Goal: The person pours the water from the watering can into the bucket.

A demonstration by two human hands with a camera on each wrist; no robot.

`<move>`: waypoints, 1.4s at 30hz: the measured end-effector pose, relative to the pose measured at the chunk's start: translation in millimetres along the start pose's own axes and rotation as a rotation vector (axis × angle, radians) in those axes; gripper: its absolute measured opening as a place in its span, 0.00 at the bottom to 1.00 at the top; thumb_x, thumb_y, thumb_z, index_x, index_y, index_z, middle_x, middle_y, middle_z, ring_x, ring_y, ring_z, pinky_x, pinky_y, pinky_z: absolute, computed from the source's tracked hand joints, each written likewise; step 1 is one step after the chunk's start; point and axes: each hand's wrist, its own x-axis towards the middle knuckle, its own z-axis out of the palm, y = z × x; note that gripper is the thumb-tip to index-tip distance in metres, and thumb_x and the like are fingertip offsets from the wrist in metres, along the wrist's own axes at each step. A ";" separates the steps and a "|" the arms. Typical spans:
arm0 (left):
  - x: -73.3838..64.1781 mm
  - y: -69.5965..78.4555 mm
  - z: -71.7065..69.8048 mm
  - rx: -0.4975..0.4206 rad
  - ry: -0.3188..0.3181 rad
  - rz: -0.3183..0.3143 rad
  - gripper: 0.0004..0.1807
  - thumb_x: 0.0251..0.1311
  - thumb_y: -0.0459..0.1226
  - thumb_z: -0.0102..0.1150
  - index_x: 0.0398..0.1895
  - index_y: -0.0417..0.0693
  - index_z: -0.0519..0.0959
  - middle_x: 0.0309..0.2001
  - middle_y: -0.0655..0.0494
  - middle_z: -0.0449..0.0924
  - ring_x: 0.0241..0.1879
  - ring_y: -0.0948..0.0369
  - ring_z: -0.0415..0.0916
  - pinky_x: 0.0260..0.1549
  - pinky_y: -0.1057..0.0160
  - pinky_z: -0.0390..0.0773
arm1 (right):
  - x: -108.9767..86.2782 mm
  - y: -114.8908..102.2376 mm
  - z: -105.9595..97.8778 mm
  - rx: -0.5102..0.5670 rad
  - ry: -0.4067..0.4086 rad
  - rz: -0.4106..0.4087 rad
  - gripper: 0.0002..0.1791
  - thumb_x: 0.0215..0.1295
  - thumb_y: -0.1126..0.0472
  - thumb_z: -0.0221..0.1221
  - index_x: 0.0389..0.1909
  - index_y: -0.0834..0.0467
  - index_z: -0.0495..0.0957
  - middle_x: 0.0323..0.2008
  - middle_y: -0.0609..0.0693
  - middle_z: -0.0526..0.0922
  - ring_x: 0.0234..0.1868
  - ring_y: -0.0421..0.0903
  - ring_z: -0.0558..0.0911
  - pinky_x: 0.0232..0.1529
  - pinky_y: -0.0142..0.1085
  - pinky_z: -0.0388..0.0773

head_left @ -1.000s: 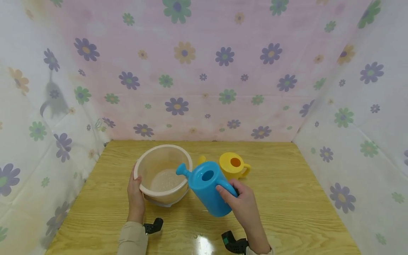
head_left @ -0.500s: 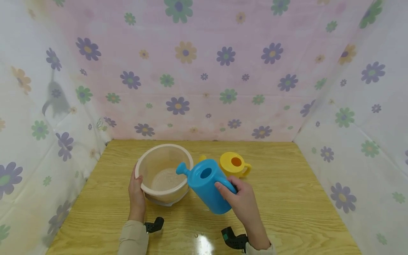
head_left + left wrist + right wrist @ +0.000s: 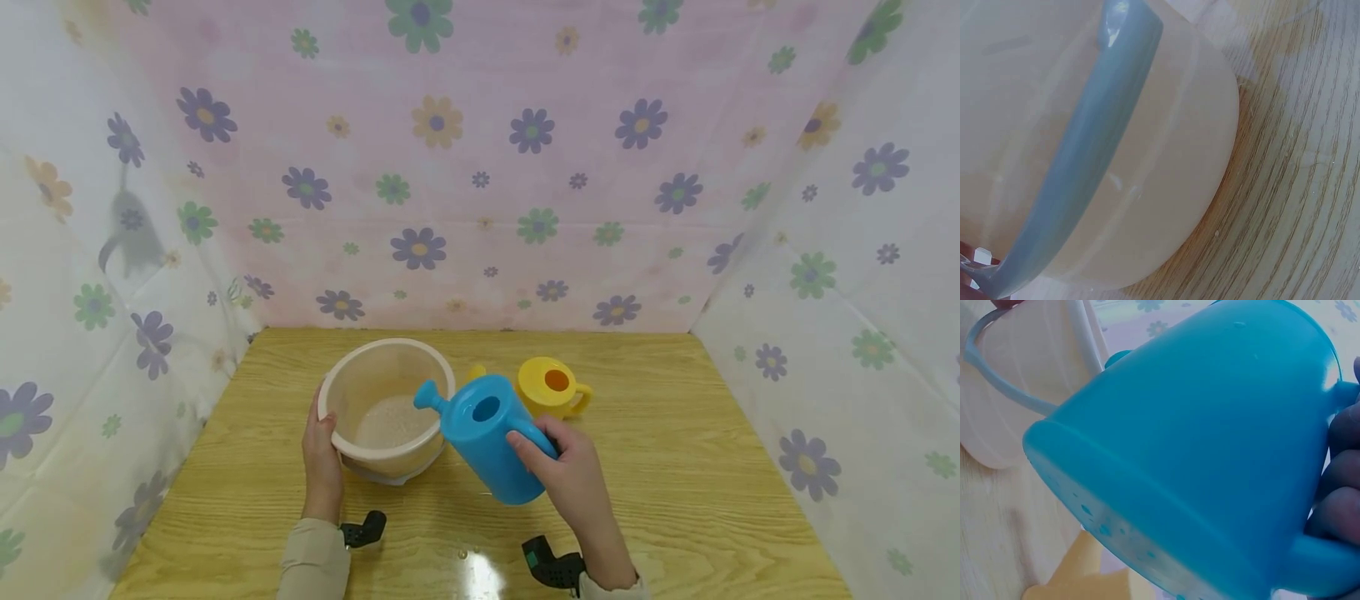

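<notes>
A cream bucket (image 3: 375, 375) stands on the wooden table, left of centre. My left hand (image 3: 321, 458) holds its left side, with the thumb over the rim and the fingers along the outside wall. The bucket's grey handle (image 3: 1085, 150) hangs down against its outer wall in the left wrist view. My right hand (image 3: 573, 475) grips the handle of a blue watering can (image 3: 495, 450). The can tilts left, its sprinkler head (image 3: 427, 396) over the bucket's right rim. Drops cling to the can's base (image 3: 1122, 531) in the right wrist view. The bucket's bottom looks pale and speckled.
A yellow watering can (image 3: 536, 383) stands behind the blue one, which partly hides it. Small drops (image 3: 462, 554) lie on the table (image 3: 675, 467) near the front. Flower-patterned cloth (image 3: 480, 275) encloses the back and both sides.
During the first half second the blue watering can rose and shifted slightly left in my right hand. Since then it is nearly still. My left hand and the bucket stay in place.
</notes>
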 end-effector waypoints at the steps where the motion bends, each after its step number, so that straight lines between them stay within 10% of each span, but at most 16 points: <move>1: 1.3 -1.5 -0.4 -0.001 0.003 -0.005 0.26 0.64 0.40 0.31 0.65 0.73 0.54 0.66 0.68 0.52 0.63 0.62 0.51 0.61 0.53 0.49 | -0.2 0.0 -0.5 0.004 -0.002 0.003 0.10 0.54 0.52 0.61 0.22 0.52 0.74 0.17 0.48 0.71 0.25 0.46 0.75 0.29 0.38 0.73; 42: 5.7 -7.7 -0.4 -0.028 0.015 -0.013 0.26 0.65 0.39 0.31 0.66 0.70 0.54 0.66 0.69 0.51 0.64 0.64 0.49 0.61 0.54 0.49 | 2.2 4.7 -2.7 0.005 0.005 -0.040 0.10 0.53 0.53 0.62 0.21 0.53 0.73 0.15 0.48 0.69 0.20 0.46 0.73 0.26 0.40 0.73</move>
